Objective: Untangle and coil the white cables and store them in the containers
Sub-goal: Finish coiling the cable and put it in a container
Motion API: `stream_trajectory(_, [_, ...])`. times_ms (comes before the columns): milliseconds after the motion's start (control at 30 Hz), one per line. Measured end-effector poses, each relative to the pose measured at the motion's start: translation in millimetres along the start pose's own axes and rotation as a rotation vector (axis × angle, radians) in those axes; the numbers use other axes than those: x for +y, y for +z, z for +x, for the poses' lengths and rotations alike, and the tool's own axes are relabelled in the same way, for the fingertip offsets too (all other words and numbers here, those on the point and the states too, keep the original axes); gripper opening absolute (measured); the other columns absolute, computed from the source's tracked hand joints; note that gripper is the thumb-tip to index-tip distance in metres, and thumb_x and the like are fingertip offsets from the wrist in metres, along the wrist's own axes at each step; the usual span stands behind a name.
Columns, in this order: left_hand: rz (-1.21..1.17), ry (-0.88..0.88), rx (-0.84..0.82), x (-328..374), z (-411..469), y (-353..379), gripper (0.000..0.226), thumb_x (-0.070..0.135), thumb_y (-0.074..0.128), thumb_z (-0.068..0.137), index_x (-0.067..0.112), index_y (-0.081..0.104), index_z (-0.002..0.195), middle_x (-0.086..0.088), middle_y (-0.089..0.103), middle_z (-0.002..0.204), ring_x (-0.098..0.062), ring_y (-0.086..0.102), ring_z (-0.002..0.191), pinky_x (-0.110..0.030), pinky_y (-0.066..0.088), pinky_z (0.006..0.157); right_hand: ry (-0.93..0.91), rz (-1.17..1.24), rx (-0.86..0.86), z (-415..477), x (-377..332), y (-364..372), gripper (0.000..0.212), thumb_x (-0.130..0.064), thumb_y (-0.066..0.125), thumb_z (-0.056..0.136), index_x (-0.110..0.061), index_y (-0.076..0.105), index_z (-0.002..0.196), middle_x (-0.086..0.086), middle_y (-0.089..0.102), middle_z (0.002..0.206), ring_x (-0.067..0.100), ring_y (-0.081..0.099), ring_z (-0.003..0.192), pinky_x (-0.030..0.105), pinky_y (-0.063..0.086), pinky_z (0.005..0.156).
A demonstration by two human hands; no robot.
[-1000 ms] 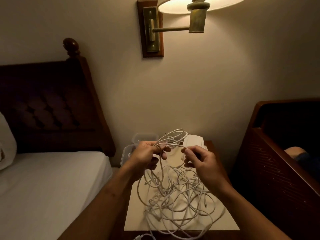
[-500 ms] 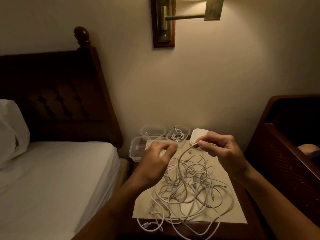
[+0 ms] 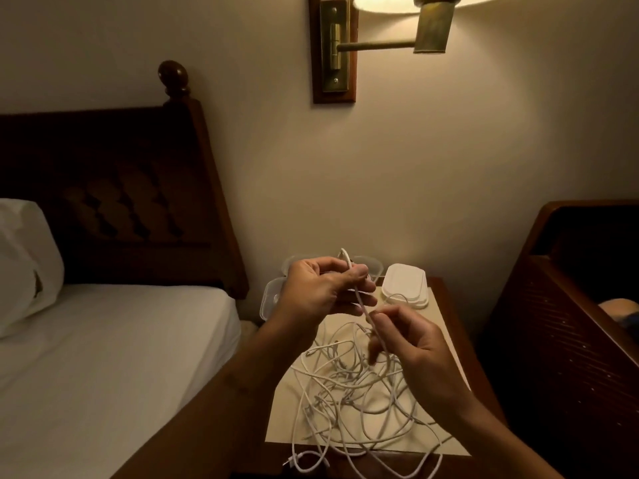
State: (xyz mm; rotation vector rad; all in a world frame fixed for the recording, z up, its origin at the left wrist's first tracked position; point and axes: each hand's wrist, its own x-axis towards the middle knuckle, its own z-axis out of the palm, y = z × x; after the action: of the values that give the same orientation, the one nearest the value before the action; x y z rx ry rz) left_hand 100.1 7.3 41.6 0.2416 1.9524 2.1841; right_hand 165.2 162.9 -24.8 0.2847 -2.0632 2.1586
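Probably a hotel bedroom: bed (image 3: 103, 357), tufted headboard (image 3: 121, 202), nightstand (image 3: 449, 323), brass wall lamp (image 3: 432, 32).

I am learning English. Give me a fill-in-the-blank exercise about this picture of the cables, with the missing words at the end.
1. The white cable sticks up from the ___ hand.
2. The wall lamp is switched ___.
3. The stack of lids sits to the ___ of the clear containers.
Missing words: left; on; right.
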Motion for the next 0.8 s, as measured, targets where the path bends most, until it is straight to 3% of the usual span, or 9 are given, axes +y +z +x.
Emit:
stream_trajectory(100, [0.493,0.143,0.105,0.2,7.3,-9.1,0.03,0.034,0.078,0.089,0.007,0.073,0.099,-0.005,0.077,0.086,-0.017,0.074,0.076,-0.031,0.056,0.066,-0.053,-0.041,0.05,5.4,-7.0,-7.2,0.015,-0.014,0.055,0.098,-0.008,0.068,0.103,0.003,0.062,0.076,0.033,0.061,0.072,0.03,0.057,0.062])
stream_trajectory(200, [1.075,0.492,0.354,1.6,12.7,-19.2,0.048,0.061,0.067,0.089,0.021,0.066,0.116,0.003,0.063,0.108,-0.012,0.058,0.101,-0.03,0.05,0.084,-0.092,-0.126,-0.035,14.2,-18.0,-22.2,0.016,-0.02,0.062,0.092,-0.013,0.07,0.103,0.003,0.065,0.083,0.014,0.061,0.07,0.027,0.053,0.061])
stream_trajectory(300, [1.002,0.742,0.101,14.1,17.2,-18.8,0.037,0.048,0.059,0.097,0.016,0.071,0.11,-0.001,0.061,0.11,-0.014,0.057,0.104,-0.036,0.052,0.087,-0.15,-0.305,-0.135,29.2,-28.4,-37.3,0.012,-0.02,0.065,0.092,-0.014,0.073,0.098,-0.003,0.069,0.085,0.01,0.065,0.078,0.022,0.052,0.065])
stream_trajectory(367, [0.803,0.596,-0.204,16.2,21.5,-16.0,0.039,0.041,0.054,0.102,0.008,0.076,0.099,-0.006,0.071,0.099,-0.019,0.068,0.093,-0.047,0.056,0.083,-0.234,-0.408,-0.154,39.2,-34.6,-44.3,0.01,-0.023,0.067,0.092,-0.018,0.073,0.097,-0.002,0.07,0.091,0.016,0.067,0.082,0.029,0.055,0.068])
stream_trajectory(433, [0.552,0.358,-0.396,13.1,22.4,-12.9,0.051,0.04,0.049,0.106,-0.003,0.074,0.097,-0.017,0.074,0.088,-0.031,0.073,0.082,-0.052,0.06,0.081,-0.287,-0.399,-0.145,45.9,-37.7,-46.9,0.007,-0.019,0.067,0.093,-0.018,0.073,0.097,-0.005,0.068,0.091,0.007,0.065,0.072,0.019,0.051,0.061])
stream_trajectory(500, [0.384,0.176,-0.462,7.8,18.1,-7.6,0.057,0.04,0.044,0.106,-0.01,0.07,0.097,-0.02,0.07,0.073,-0.029,0.068,0.06,-0.041,0.061,0.061,-0.335,-0.395,-0.118,50.8,-37.0,-46.4,0.007,-0.011,0.066,0.093,-0.012,0.071,0.097,-0.009,0.065,0.087,0.0,0.062,0.065,0.011,0.046,0.056])
stream_trajectory(567, [0.263,0.039,-0.506,2.7,12.6,-3.0,0.062,0.045,0.039,0.106,-0.008,0.069,0.098,-0.012,0.058,0.059,-0.018,0.047,0.042,-0.026,0.04,0.042,-0.402,-0.434,-0.071,54.4,-33.1,-46.3,0.007,-0.009,0.067,0.092,-0.01,0.072,0.097,-0.01,0.062,0.087,0.007,0.063,0.072,0.016,0.048,0.061])
stream_trajectory(667, [0.104,-0.124,-0.635,-3.0,8.4,-2.1,0.068,0.053,0.03,0.108,-0.003,0.068,0.112,-0.007,0.045,0.054,-0.013,0.029,0.04,-0.026,0.023,0.041,-0.512,-0.513,0.004,59.1,-26.4,-46.9,0.005,-0.011,0.069,0.091,-0.01,0.072,0.096,-0.005,0.062,0.088,0.018,0.064,0.077,0.035,0.053,0.064])
stream_trajectory(800, [-0.107,-0.275,-0.831,-7.5,-0.9,-3.5,0.07,0.052,0.023,0.11,-0.007,0.057,0.13,-0.002,0.042,0.05,-0.01,0.027,0.039,-0.023,0.025,0.04,-0.476,-0.42,0.094,56.3,-23.3,-42.6,0.01,-0.021,0.07,0.09,-0.013,0.071,0.095,-0.003,0.069,0.089,0.02,0.071,0.084,0.039,0.06,0.072])
